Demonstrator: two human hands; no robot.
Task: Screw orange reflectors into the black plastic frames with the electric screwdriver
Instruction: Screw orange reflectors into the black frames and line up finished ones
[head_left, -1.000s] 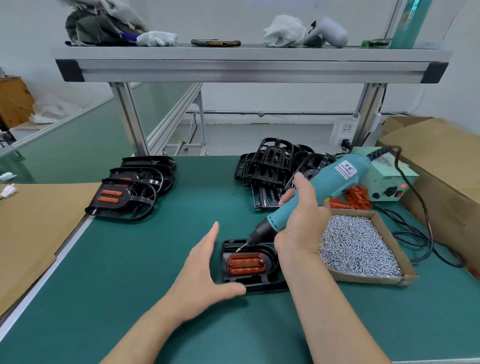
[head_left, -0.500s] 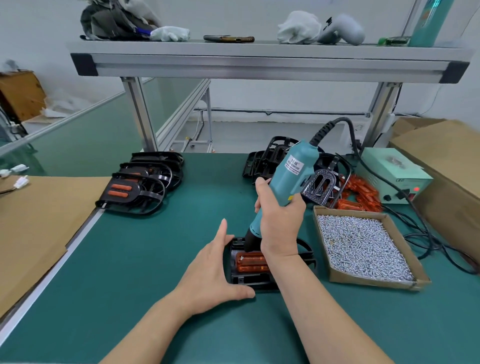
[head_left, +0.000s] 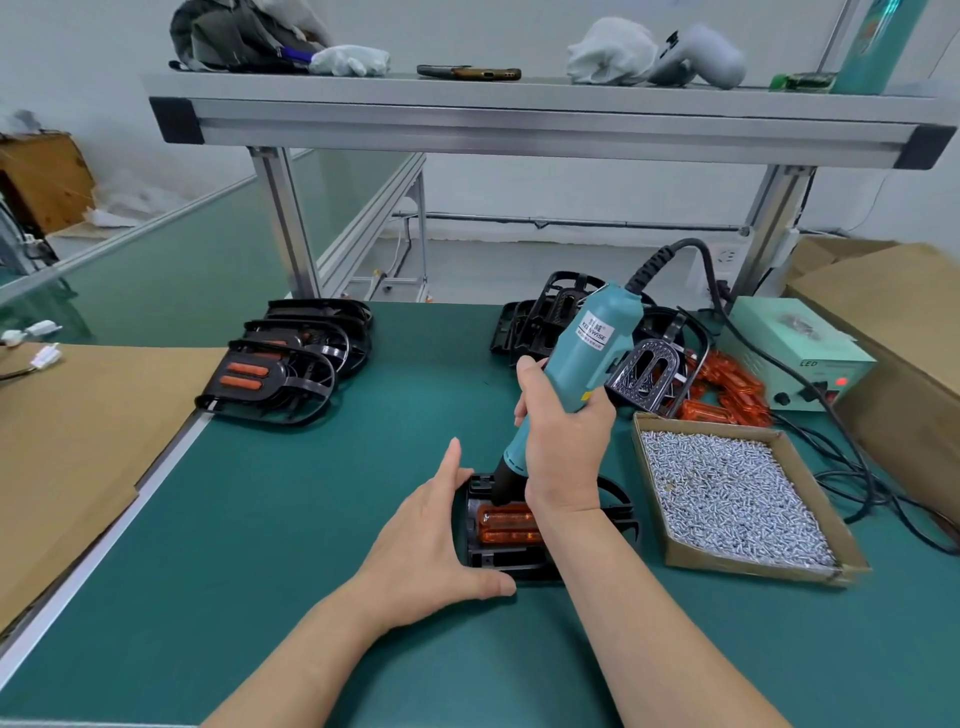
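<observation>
A black plastic frame (head_left: 488, 558) lies flat on the green mat in front of me, with an orange reflector (head_left: 506, 526) seated in it. My left hand (head_left: 431, 540) braces the frame's left side, index finger along the far edge and thumb against the near edge. My right hand (head_left: 563, 441) grips the teal electric screwdriver (head_left: 592, 353), held nearly upright with its black tip down on the frame's far left corner beside the reflector. The bit itself is hidden behind the nose of the tool.
A cardboard tray of silver screws (head_left: 727, 493) sits right of the frame. Loose orange reflectors (head_left: 727, 395) and bare black frames (head_left: 545, 312) lie behind it, beside the green power supply (head_left: 795, 353). Frames fitted with reflectors (head_left: 280, 374) are stacked at left. Cables trail at right.
The screwdriver has swung from a slant to nearly upright and its tip has come down onto the frame's corner. My left hand has closed in against the frame.
</observation>
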